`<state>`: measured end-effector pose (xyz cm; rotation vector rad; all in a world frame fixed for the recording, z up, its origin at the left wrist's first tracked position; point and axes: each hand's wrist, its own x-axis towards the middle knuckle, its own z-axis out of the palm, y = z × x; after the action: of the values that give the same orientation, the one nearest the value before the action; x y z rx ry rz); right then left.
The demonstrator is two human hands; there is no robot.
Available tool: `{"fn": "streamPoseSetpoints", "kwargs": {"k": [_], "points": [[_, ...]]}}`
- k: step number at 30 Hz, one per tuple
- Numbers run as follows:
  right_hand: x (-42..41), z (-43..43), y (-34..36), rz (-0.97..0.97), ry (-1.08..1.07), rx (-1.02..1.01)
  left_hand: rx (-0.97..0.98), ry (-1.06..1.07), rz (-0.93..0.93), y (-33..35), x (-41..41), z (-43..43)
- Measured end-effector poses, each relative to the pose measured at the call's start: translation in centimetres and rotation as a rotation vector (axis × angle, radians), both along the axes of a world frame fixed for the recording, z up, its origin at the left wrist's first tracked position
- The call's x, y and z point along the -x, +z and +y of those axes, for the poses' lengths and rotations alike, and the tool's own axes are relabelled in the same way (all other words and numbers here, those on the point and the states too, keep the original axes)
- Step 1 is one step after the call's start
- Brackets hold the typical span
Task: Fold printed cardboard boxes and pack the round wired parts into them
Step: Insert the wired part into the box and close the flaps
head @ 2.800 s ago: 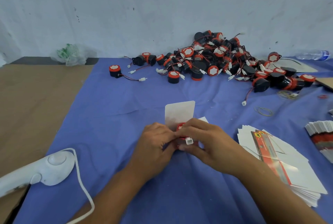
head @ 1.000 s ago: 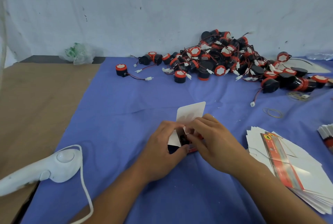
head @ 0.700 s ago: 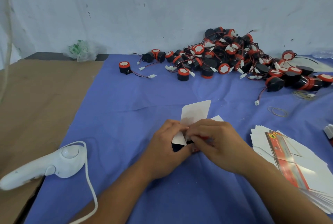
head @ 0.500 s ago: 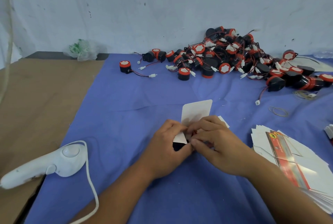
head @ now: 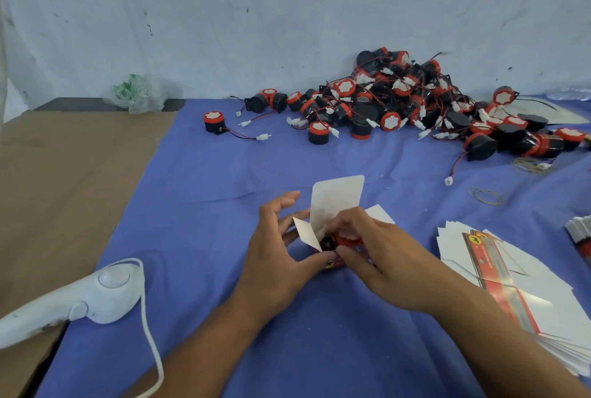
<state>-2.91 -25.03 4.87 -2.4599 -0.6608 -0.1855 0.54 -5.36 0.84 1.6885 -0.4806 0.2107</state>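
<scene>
A small printed cardboard box (head: pixel 335 202) stands on the blue cloth at the centre, its white top flap upright and a side flap sticking out to the left. My left hand (head: pixel 278 253) holds the box from the left, thumb on its near side and fingers spread behind it. My right hand (head: pixel 377 250) pinches a red and black round wired part (head: pixel 347 241) down in the box mouth. A big pile of the same round wired parts (head: pixel 399 103) lies at the back against the wall. Flat printed box blanks (head: pixel 511 276) are stacked at the right.
A white handheld device (head: pixel 80 298) with a cord lies at the cloth's left front edge. Brown cardboard (head: pixel 64 180) covers the table's left. A crumpled plastic bag (head: pixel 137 93) sits at the back left. Rubber bands (head: pixel 486 196) lie right of centre. Another stack of blanks (head: pixel 580 233) shows at the right edge.
My left fingers have spread away from the box and the left side flap now stands out. My right hand has pushed the round part deeper into the box mouth.
</scene>
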Motion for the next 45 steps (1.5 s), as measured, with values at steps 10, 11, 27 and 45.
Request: {"fn": "streamPoseSetpoints", "kwargs": {"k": [10, 11, 27, 45], "points": [[-0.3, 0.6, -0.2, -0.096, -0.025, -0.003, -0.185, -0.049, -0.079, 0.6, -0.1, 0.1], [-0.3, 0.4, -0.1, -0.066, -0.023, -0.040, -0.255, -0.078, -0.117, 0.5, -0.1, 0.1], [-1.8, -2.1, 0.0, 0.536, -0.389, -1.036, -0.405, -0.052, -0.098, -0.2, -0.9, -0.4], [-1.3, -2.2, -1.4, 0.345, 0.001, -0.342, -0.317, -0.091, -0.123, 0.2, -0.9, 0.1]]}}
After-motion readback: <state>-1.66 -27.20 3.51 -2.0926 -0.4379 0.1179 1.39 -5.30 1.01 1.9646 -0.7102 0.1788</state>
